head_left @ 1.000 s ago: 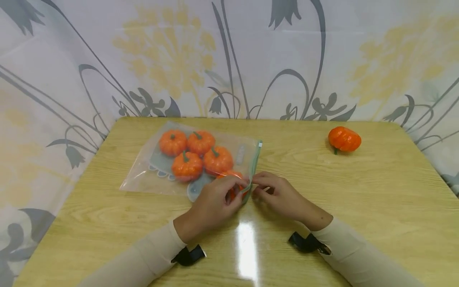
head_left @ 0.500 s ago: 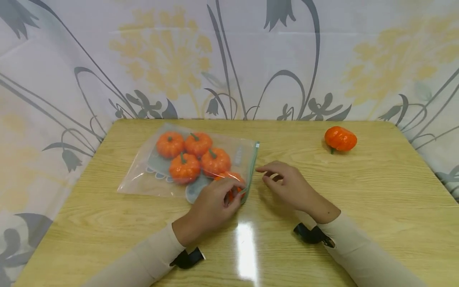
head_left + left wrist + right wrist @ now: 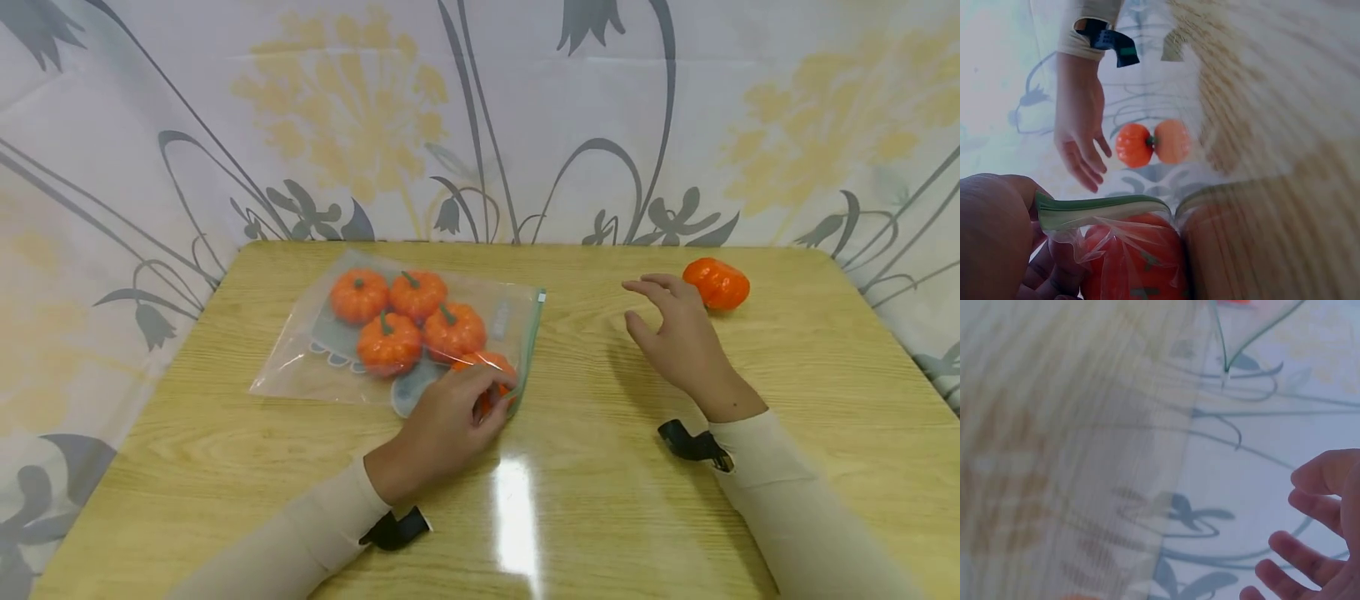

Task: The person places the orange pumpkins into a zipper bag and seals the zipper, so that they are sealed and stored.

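A clear zip bag (image 3: pixel 517 312) lies on its side with several small orange pumpkins (image 3: pixel 390 343) inside, most with green stems showing. My left hand (image 3: pixel 442 425) pinches the near corner of the bag's mouth, along its green zip edge (image 3: pixel 1094 211). One pumpkin (image 3: pixel 1141 259) sits just inside that mouth, partly covered by the left hand in the head view. My right hand (image 3: pixel 686 346) hovers over the table with fingers apart and nothing in them. Just beyond it lies a loose orange pumpkin (image 3: pixel 720 285) on its side, partly hidden by the hand.
The wooden table (image 3: pixel 600 517) has a glossy surface with a bright reflection near the front. A flowered cloth (image 3: pixel 525 108) hangs behind its back edge. Dark wrist straps (image 3: pixel 396 529) show at both cuffs.
My right hand has let go of the bag's zip edge and moved right and away from me, toward the loose pumpkin, its fingers spreading. The left hand keeps its pinch on the bag.
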`<state>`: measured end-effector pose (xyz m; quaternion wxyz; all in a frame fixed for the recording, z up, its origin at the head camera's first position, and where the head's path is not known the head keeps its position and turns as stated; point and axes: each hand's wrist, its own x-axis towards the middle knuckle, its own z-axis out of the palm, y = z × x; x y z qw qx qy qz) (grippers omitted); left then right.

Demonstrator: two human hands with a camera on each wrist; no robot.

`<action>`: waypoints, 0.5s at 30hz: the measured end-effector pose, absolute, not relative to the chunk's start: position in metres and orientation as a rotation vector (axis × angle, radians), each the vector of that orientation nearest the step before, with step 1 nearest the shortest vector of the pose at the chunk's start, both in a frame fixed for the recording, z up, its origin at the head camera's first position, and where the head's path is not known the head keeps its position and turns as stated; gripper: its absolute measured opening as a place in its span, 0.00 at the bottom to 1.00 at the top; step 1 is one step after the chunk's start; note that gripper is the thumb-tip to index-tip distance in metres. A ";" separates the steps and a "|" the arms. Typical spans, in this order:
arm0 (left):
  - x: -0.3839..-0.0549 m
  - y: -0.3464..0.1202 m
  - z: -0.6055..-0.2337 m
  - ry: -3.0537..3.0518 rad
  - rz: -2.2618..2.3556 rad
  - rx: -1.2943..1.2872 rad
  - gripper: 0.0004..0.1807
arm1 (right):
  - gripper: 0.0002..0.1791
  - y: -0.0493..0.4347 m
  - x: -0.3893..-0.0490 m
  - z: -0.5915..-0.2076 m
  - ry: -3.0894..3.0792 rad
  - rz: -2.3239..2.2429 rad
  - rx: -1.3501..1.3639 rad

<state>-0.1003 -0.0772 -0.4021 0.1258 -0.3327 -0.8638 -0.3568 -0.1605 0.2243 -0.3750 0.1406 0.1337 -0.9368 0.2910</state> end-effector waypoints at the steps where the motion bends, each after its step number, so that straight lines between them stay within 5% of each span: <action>1: -0.101 -0.077 -0.402 -2.515 -1.035 -0.968 0.08 | 0.21 0.228 -0.162 -0.374 -2.711 0.833 0.368; 15: -0.102 -0.077 -0.403 -2.509 -1.026 -0.984 0.09 | 0.31 0.273 -0.178 -0.380 -2.763 0.651 0.269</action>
